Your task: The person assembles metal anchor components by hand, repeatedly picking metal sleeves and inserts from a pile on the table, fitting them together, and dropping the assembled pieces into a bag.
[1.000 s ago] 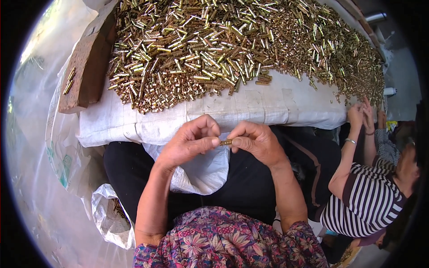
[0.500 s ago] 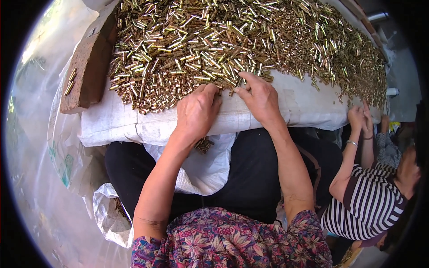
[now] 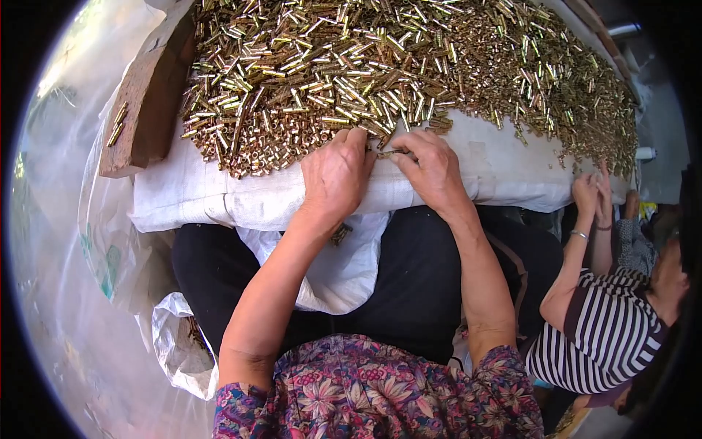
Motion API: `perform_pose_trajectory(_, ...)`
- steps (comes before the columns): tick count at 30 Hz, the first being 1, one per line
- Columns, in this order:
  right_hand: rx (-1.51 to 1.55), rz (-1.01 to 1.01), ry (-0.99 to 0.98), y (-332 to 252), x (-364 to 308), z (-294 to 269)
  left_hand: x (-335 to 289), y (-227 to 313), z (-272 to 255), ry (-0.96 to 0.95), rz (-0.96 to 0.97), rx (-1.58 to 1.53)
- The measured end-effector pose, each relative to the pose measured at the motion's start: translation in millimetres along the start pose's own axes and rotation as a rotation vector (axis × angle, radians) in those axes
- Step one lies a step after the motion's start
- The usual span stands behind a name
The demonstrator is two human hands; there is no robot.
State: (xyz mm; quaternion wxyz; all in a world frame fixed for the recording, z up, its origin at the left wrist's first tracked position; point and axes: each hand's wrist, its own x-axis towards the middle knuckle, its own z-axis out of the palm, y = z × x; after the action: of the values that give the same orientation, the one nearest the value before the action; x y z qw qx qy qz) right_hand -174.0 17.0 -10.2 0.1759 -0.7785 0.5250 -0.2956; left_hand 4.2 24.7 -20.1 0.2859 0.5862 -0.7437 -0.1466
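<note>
The left hand is laid palm-down at the near edge of a heap of small brass tubes, its fingers curled onto the outermost pieces; whether anything is pinched beneath it cannot be told, since the palm covers the contact. The right hand is placed just beside it, and a single brass tube is seen between its fingertips and the left hand's fingers, apparently gripped by the right thumb and forefinger, though the grip itself is partly masked. The heap is spread over a white woven sack that covers the work surface and hangs over its near edge. A second piece of white sacking is draped on the lap below, and a small dark cluster of picked pieces is noted on it, just under the left wrist. Judged from this, the sorting is at an early stage: only a few pieces are set aside, while the heap is very large and barely reduced. A worn wooden board is seen at the left of the heap, with a few stray tubes on it. A clear plastic bag lies beside the left knee; its contents are too blurred to be identified. At the right, another person's hands are at the same heap, the striped sleeve partly cut off by the rim. The far end of the heap is lost to the lens edge.
</note>
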Motion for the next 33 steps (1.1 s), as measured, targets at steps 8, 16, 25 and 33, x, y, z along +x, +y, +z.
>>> perform_pose_trajectory(8, 0.371, 0.254, -0.114, -3, -19, -10, -1, -2, 9, 0.027, -0.048, 0.031)
perform_pose_trajectory(16, 1.101, 0.317, -0.195, -8, -42, -16, 0, 4, 12, 0.07, -0.044, 0.01)
perform_pose_trajectory(25, 1.551, 0.341, -0.266, -15, -57, -5, -7, 0, -8, 0.115, -0.022, -0.079)
perform_pose_trajectory(33, 1.374, 0.428, -0.173, -39, -59, -11, -39, -7, -51, -0.233, -0.368, -1.275)
